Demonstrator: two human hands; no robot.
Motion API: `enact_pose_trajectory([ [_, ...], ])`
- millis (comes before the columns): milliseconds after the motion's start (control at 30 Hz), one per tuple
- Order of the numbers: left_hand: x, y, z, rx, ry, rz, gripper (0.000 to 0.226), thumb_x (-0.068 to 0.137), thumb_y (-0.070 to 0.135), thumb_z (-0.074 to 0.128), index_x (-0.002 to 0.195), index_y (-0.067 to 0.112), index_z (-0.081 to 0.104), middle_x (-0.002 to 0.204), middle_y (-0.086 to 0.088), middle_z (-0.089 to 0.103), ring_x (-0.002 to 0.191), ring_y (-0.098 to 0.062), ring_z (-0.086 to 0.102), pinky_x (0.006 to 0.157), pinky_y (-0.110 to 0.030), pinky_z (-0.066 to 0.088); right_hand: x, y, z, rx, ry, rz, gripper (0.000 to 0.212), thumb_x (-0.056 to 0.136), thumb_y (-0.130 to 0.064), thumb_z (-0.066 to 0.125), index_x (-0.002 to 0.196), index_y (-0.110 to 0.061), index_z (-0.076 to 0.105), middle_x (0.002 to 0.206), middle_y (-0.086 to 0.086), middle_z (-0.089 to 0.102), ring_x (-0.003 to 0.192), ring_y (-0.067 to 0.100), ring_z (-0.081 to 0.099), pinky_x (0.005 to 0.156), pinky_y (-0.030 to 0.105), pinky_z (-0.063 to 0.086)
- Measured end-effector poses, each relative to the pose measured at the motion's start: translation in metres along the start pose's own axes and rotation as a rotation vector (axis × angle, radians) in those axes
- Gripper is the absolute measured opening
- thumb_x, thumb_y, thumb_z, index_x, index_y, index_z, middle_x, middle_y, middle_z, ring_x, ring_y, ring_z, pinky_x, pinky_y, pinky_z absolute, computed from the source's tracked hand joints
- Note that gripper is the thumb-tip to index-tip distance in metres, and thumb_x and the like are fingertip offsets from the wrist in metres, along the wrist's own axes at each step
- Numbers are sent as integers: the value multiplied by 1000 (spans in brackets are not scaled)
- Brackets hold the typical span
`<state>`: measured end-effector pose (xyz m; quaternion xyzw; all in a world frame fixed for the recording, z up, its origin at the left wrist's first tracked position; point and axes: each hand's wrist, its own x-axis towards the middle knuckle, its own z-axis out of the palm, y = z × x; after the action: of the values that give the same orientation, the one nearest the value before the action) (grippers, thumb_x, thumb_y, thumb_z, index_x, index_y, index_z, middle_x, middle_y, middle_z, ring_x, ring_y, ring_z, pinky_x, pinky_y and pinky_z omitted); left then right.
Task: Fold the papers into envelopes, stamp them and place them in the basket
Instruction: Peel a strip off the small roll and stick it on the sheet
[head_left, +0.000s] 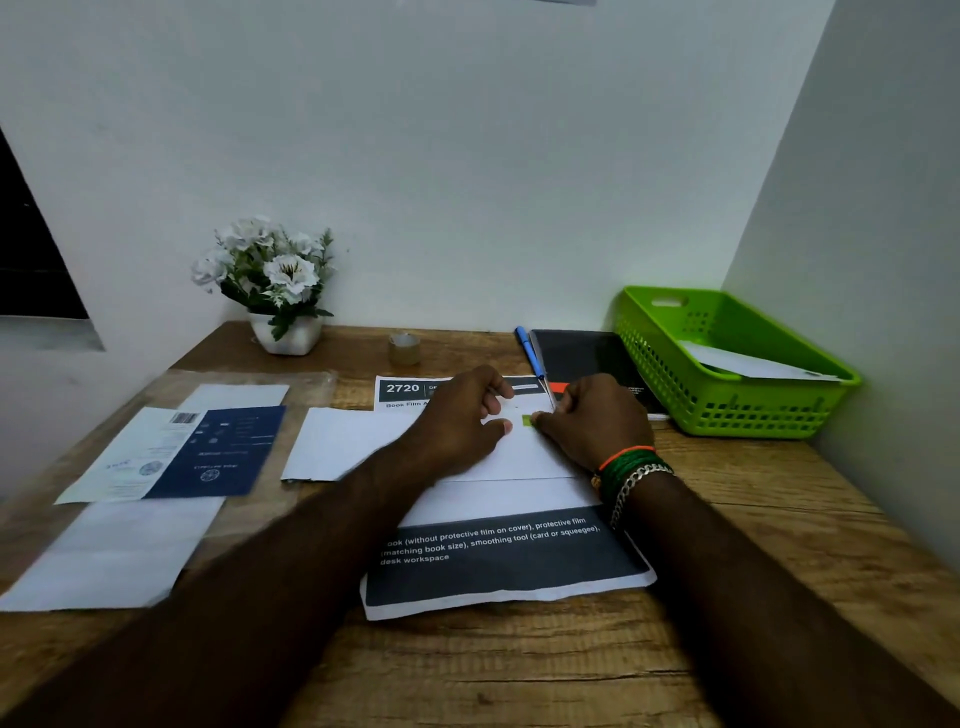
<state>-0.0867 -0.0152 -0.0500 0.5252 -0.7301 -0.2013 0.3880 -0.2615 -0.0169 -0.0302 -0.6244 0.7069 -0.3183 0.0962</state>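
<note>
Wooden desk (519, 670) against white wall. Folded white envelope (519, 457) at centre, lying on a printed instruction sheet (498, 566) with dark bands. Small green stamp (527, 420) on the envelope's upper part, between the two hands. Left hand (462, 415) resting on the envelope, fingers loosely bent, thumb tip flat on the paper — holding nothing. Right hand (592, 421) with fingertips curled down at the stamp's right edge, touching it; pinching or pressing — cannot tell. Bangles and chain on the right wrist. Green basket (727, 415) at far right, well apart from the hands, folded white envelopes (753, 364) inside. Blue pen (529, 352) and dark notebook (587, 358) just behind the hands. Tape roll (404, 348), potted white flowers (270, 280) at back. More white paper (337, 441) and a blue booklet (218, 452) to the left.
</note>
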Motion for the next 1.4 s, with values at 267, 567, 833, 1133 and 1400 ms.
enact_pose_trajectory([
  [267,-1,-1,1,5,-5,14,29,85,9,77,109,18,64,91,3,59,78,-8,51,71,-15,40,-2,-7,13,-27,30,-56,32,67,-48,76,63,-20,60,70,-5,66,82,25,67,72,27,47],
  [567,-3,1,0,31,0,9,27,86,8,76,109,17,64,95,-1,60,78,-6,51,67,-5,36,-2,-3,6,-48,49,-53,32,71,-44,77,65,-19,59,81,2,71,90,29,67,74,28,46],
  [833,-4,1,0,23,5,19,27,85,8,76,108,17,64,95,-2,61,77,-6,51,67,-4,37,4,3,-5,110,-184,-64,38,66,-39,86,56,-15,58,55,-4,62,55,15,58,58,25,41],
  [1133,-8,2,-27,276,-64,19,39,86,53,74,116,32,60,112,11,61,107,-10,54,94,-37,50,23,27,-14,402,-90,101,50,90,-31,67,44,-10,65,51,15,65,37,17,50,48,27,41],
  [1400,-8,1,-33,334,-192,-79,65,67,67,83,120,35,62,114,12,52,114,-13,49,99,-40,47,22,26,-7,387,-165,93,34,81,-26,62,56,-6,74,56,17,70,47,25,64,56,31,50],
])
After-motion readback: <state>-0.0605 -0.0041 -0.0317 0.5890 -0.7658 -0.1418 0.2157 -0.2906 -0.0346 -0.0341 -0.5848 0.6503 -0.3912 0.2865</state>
